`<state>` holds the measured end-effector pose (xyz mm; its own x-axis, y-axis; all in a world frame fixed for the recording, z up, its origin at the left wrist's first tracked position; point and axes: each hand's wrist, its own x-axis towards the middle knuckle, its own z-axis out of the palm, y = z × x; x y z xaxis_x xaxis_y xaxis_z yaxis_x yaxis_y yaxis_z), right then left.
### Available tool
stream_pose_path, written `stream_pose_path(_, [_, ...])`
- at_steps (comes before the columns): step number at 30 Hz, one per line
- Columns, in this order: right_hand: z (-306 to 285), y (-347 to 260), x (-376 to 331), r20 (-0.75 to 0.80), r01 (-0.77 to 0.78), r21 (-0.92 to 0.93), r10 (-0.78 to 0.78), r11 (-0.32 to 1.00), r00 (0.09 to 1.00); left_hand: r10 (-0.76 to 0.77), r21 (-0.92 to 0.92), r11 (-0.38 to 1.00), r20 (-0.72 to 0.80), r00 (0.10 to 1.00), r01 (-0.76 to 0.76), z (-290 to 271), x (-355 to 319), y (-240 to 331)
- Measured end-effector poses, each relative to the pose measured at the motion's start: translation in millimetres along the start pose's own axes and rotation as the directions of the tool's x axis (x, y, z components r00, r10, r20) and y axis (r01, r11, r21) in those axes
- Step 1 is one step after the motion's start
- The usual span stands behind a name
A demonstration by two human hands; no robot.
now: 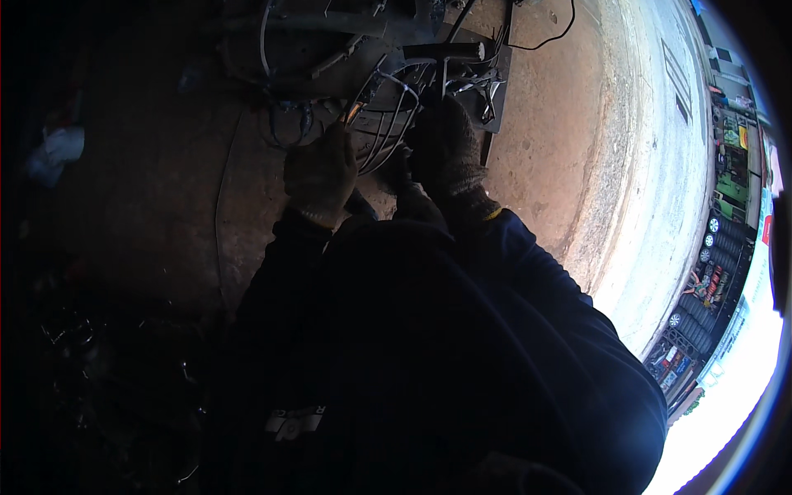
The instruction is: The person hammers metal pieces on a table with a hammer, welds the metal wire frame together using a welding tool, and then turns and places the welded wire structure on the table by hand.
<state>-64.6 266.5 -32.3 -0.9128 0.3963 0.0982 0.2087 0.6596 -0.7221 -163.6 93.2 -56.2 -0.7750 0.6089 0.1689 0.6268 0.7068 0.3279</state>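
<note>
My left hand (320,175), in a knitted work glove, is closed at the near edge of a dark metal work surface (495,115). A slim piece with an orange patch (355,112) rises from its fingers; its kind is too dark to make out. To its right, my gloved right hand (450,153) is wrapped round the upright handle of what looks like a hammer (445,52), its dark head lying crosswise above the fist. Between the hands are several bent thin rods or wires (388,124), forming loops. Shadow hides most of my fingers.
More metal pieces and curved rods (330,58) lie in shadow at the far side. A black cable (549,41) runs off the far right. A pale crumpled item (62,148) lies on the brown floor (165,223) at left. Beyond the bright road (660,190) stand stacked tyres (718,247).
</note>
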Motion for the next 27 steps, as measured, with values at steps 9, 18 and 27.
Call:
stream_pose_path(9, [8.6, 12.4, -4.4, -0.038, 0.031, 0.098, -0.027, 0.995, 0.999, -0.009, -0.005, 1.0, 0.064, 0.998, 0.009, 0.0, 1.8, -0.7])
stream_pose_path(18, [10.2, 6.2, -0.9, -0.037, -0.076, -0.002, 0.076, 0.997, 0.996, 0.0, -0.051, 0.999, 0.06, 0.998, 0.003, -0.4, 2.2, -4.0])
stream_pose_path(27, [3.4, -5.8, -5.1, -0.05, -0.155, 0.03, 0.156, 0.987, 0.986, 0.038, -0.065, 0.997, 0.021, 0.999, -0.037, -9.0, 3.8, -4.4])
